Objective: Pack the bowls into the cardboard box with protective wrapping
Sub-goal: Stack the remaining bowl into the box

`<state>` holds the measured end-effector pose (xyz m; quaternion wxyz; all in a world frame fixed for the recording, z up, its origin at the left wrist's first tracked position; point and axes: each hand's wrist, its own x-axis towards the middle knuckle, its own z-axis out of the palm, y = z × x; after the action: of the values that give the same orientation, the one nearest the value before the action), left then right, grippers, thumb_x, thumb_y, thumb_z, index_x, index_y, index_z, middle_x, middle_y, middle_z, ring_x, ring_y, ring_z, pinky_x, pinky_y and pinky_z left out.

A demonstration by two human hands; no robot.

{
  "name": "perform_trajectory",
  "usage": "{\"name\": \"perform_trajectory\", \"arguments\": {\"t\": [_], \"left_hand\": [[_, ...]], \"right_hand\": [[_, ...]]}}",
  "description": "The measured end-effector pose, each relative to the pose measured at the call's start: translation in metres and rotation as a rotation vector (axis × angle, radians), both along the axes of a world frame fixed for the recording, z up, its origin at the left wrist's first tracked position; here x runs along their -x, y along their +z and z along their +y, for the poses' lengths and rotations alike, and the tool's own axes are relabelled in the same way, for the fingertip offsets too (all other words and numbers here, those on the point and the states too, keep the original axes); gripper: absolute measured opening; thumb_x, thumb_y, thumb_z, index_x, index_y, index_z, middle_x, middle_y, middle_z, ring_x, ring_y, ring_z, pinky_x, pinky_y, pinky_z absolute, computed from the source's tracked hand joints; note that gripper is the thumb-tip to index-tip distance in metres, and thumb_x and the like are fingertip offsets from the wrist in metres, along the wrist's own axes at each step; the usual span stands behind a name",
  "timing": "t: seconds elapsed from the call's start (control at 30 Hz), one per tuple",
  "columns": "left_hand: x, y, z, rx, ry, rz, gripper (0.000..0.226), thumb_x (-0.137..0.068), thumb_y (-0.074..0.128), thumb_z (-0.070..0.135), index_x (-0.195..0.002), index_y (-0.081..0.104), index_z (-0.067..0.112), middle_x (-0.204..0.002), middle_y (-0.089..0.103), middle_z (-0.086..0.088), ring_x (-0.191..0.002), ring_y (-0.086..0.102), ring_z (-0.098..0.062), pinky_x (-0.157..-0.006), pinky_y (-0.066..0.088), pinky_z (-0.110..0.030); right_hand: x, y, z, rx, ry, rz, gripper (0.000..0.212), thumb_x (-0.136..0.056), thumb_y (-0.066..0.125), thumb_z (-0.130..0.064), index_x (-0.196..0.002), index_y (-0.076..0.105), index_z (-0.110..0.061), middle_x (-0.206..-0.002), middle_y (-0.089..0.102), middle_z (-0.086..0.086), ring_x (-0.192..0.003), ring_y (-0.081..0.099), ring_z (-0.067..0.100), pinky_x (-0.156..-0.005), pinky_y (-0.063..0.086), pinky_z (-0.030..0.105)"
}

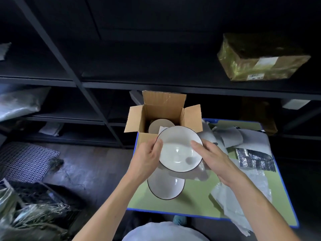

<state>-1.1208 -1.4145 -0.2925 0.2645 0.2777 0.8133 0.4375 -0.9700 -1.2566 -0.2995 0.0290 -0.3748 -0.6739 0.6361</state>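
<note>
Flanking bowl: left hand, right hand

Two white bowls, one cardboard box, two hands

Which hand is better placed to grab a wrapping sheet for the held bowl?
Right, probably. The right hand grips the white dark-rimmed bowl on the side nearest the grey foam sheets piled on the green table; the left hand, opposite them, can support the bowl.

Labels on the parcel are unreadably blurred.
</note>
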Motion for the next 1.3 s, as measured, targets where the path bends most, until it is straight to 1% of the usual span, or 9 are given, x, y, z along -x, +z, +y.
{"name": "perform_trajectory", "arguments": {"t": [0.13,0.3,0.4,0.53,0.6,0.87,0.97,1.13,1.3], "left_hand": [[0.017,0.005,-0.003,-0.019,-0.015,0.014,0.04,-0.101,0.039,0.034,-0.068,0.022,0.02,-0.058,0.022,0.01,-0.054,0.02,-0.009,-0.044,0.02,-0.021],[0.033,0.007,-0.007,-0.041,-0.038,-0.006,0.04,-0.102,0.038,0.036,-0.069,0.023,0.019,-0.057,0.023,0.01,-0.054,0.021,-0.008,-0.045,0.019,-0.022],[0.042,0.008,-0.011,-0.042,-0.044,-0.011,0.041,-0.102,0.037,0.039,-0.068,0.025,0.019,-0.056,0.024,0.011,-0.053,0.022,-0.008,-0.044,0.02,-0.022],[0.05,0.01,-0.014,-0.006,-0.087,0.016,0.042,-0.102,0.036,0.041,-0.07,0.028,0.016,-0.057,0.025,0.01,-0.055,0.024,-0.009,-0.05,0.019,-0.022],[0.051,0.01,-0.014,0.004,-0.112,0.001,0.042,-0.103,0.036,0.041,-0.071,0.028,0.014,-0.058,0.024,0.009,-0.055,0.023,-0.009,-0.055,0.02,-0.029],[0.054,0.009,-0.013,0.003,-0.145,-0.009,0.043,-0.103,0.037,0.041,-0.069,0.029,0.016,-0.055,0.024,0.01,-0.053,0.026,-0.008,-0.051,0.021,-0.022],[0.053,0.009,-0.014,0.027,-0.151,-0.007,0.043,-0.104,0.035,0.042,-0.071,0.034,0.015,-0.053,0.027,0.01,-0.052,0.028,-0.008,-0.054,0.022,-0.027],[0.051,0.007,-0.015,-0.001,-0.121,-0.026,0.039,-0.103,0.034,0.039,-0.071,0.029,0.017,-0.057,0.025,0.01,-0.055,0.026,-0.009,-0.058,0.022,-0.033],[0.056,0.004,-0.016,-0.013,-0.115,-0.03,0.038,-0.103,0.032,0.042,-0.077,0.037,0.014,-0.058,0.029,0.011,-0.055,0.028,-0.007,-0.058,0.026,-0.033]], "right_hand": [[0.016,0.006,-0.008,0.094,0.039,0.055,0.028,-0.088,0.056,-0.067,-0.111,0.066,-0.053,-0.11,0.071,-0.024,-0.098,0.067,-0.005,-0.077,0.046,0.023],[0.023,-0.006,-0.016,0.348,-0.01,0.175,0.064,-0.086,0.044,-0.08,-0.135,0.057,-0.041,-0.138,0.061,-0.012,-0.129,0.055,0.008,-0.104,0.041,0.036],[0.025,-0.01,-0.023,0.468,-0.067,0.28,0.06,-0.095,0.035,-0.07,-0.136,0.059,-0.034,-0.141,0.059,-0.001,-0.132,0.054,0.018,-0.109,0.041,0.045],[0.03,-0.015,-0.029,0.363,-0.078,0.259,0.036,-0.098,0.055,-0.035,-0.132,0.063,-0.023,-0.134,0.064,0.008,-0.125,0.059,0.029,-0.11,0.041,0.056],[0.032,-0.016,-0.032,0.324,-0.091,0.256,0.035,-0.096,0.055,-0.023,-0.13,0.064,-0.023,-0.131,0.066,0.009,-0.123,0.06,0.031,-0.107,0.045,0.053],[0.033,-0.011,-0.04,0.32,-0.173,0.244,0.035,-0.092,0.058,-0.034,-0.124,0.069,-0.022,-0.127,0.068,0.005,-0.119,0.064,0.023,-0.1,0.049,0.041],[0.036,-0.008,-0.042,0.273,-0.214,0.205,0.026,-0.096,0.056,-0.03,-0.113,0.074,-0.023,-0.118,0.073,0.004,-0.111,0.068,0.02,-0.088,0.053,0.033],[0.04,-0.009,-0.045,0.114,-0.226,0.119,0.028,-0.089,0.053,-0.027,-0.107,0.074,-0.024,-0.106,0.074,0.01,-0.106,0.066,0.036,-0.086,0.055,0.044],[0.045,-0.011,-0.045,0.025,-0.25,0.089,0.031,-0.084,0.05,-0.033,-0.101,0.075,-0.032,-0.099,0.076,0.0,-0.099,0.07,0.024,-0.084,0.056,0.042]]}}
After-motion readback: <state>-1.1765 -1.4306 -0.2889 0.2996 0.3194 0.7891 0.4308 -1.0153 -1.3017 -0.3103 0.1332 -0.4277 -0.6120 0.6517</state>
